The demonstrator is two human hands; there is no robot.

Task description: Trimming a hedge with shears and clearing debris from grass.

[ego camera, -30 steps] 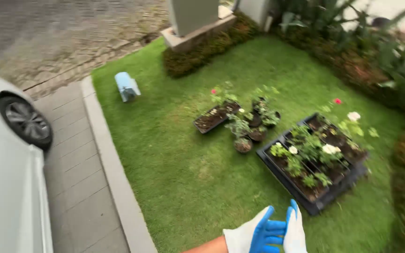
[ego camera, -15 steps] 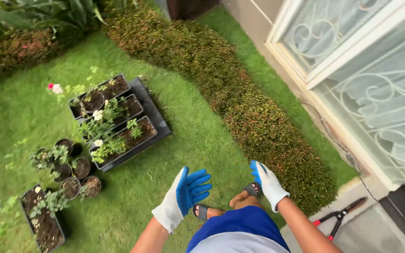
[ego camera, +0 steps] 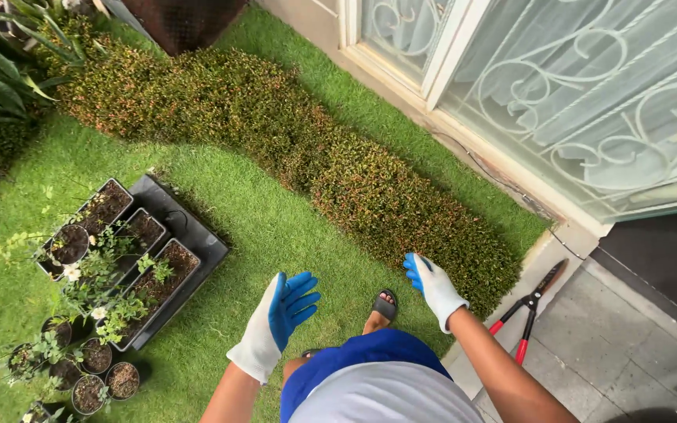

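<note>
Shears point(ego camera: 528, 312) now lie nearer the right hand point(ego camera: 431, 284).

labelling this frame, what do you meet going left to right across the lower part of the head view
round pots → black tray of planters → left hand → sandalled foot → right hand → red-handled shears on the paving
</note>
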